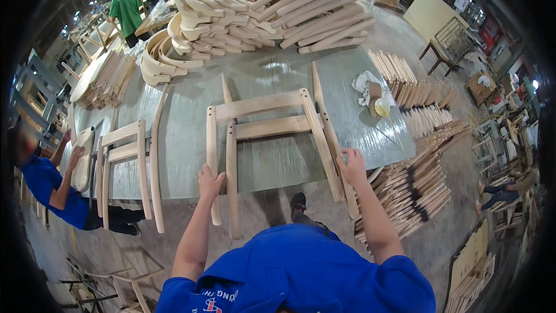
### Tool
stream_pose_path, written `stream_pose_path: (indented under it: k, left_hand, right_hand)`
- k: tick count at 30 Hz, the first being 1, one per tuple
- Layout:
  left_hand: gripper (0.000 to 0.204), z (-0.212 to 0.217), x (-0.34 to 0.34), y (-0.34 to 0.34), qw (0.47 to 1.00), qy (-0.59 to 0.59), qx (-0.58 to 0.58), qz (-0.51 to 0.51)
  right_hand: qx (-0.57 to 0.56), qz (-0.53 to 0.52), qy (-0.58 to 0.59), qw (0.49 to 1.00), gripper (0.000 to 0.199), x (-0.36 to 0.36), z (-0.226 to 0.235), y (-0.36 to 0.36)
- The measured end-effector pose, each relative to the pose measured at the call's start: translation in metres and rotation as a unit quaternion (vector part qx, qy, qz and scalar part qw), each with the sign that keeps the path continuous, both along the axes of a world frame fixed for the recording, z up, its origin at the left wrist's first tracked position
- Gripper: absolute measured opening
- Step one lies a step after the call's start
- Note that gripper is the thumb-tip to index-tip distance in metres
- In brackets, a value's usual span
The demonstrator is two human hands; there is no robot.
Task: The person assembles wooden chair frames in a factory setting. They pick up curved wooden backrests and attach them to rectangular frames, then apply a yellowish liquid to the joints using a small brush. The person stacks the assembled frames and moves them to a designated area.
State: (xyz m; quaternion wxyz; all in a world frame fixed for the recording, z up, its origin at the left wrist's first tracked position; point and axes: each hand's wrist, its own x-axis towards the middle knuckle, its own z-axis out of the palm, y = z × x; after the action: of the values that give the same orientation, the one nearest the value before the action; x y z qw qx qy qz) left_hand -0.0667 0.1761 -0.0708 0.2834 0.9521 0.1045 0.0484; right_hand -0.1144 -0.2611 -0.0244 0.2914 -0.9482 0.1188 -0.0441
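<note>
A worker in a blue shirt leans over a grey surface [272, 81] with both hands on an unfinished wooden chair frame [266, 122] lying flat across its near edge. The left hand [209, 182] closes around the frame's left leg [212, 156], fingers wrapped on the pale wood; the right hand [351, 167] grips the long right leg [333, 139], where it overhangs the edge. Two crosswise rails join the legs just beyond both hands.

Further beyond the hands, a tall heap of curved wooden chair parts [266, 6] fills the far end of the surface. To the left of the left hand lies a second chair frame [124, 156], and past it a person in blue [49, 185] works on a flat wooden panel [84, 156]. To the right of the right hand and a little beyond it sit a white rag [362, 84] and a small yellowish round container [381, 107], with bundles of short wooden slats [417, 185] stacked on the floor below. A large pale board [431, 14] leans well beyond the right hand, and red signs [489, 29] hang further right
</note>
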Motion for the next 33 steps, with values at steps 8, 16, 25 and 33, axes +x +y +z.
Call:
stream_pose_path:
  k: [8, 16, 25, 33]
  left_hand:
    - [0.059, -0.011, 0.013, -0.024, 0.999, -0.04, 0.009, -0.013]
    - [0.06, -0.009, 0.039, -0.075, 0.999, -0.034, -0.016, -0.007]
    - [0.05, 0.052, 0.097, -0.224, 0.965, -0.199, 0.124, -0.121]
    - [0.034, 0.019, 0.237, -0.519, 0.894, 0.088, -0.35, -0.267]
  right_hand:
    - [0.132, -0.081, -0.052, 0.987, 0.048, -0.017, -0.043, -0.024]
    - [-0.03, -0.132, -0.094, 0.986, 0.04, 0.004, -0.035, -0.062]
    - [0.753, -0.289, -0.063, 0.588, 0.034, -0.005, -0.066, -0.178]
    - [0.91, -0.226, -0.185, 0.295, 0.025, 0.067, -0.068, -0.249]
